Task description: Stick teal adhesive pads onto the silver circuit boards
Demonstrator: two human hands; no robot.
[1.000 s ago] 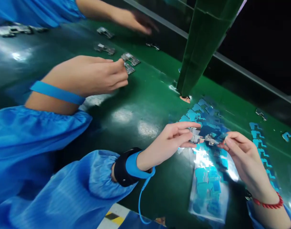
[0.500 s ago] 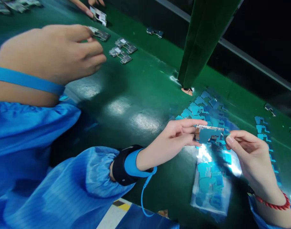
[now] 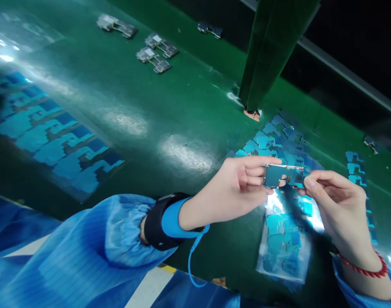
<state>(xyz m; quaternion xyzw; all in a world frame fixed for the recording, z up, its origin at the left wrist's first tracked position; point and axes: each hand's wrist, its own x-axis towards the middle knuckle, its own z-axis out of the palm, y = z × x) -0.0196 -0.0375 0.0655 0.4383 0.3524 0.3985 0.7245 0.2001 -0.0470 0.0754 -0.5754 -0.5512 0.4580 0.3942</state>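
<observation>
My left hand is closed around the left end of a small circuit board, thumb below and index finger along its upper edge. A cut-out blue film piece lies over the face of the board. At the right end, thumb and forefinger of my right hand pinch the edge of the film; whether they also grip the board is hidden. Below and behind the hands, many similar blue film pieces lie on clear plastic sheets.
Several circuit boards lie farther back on the green table. A green post rises beyond my hands. A sheet of blue cut-outs lies at left, and a strip of them at right.
Another person's arm and hands have left the upper left, uncovering the sheet of blue cut-outs. The film now lies flatter and better lined up on the board in my hands.
</observation>
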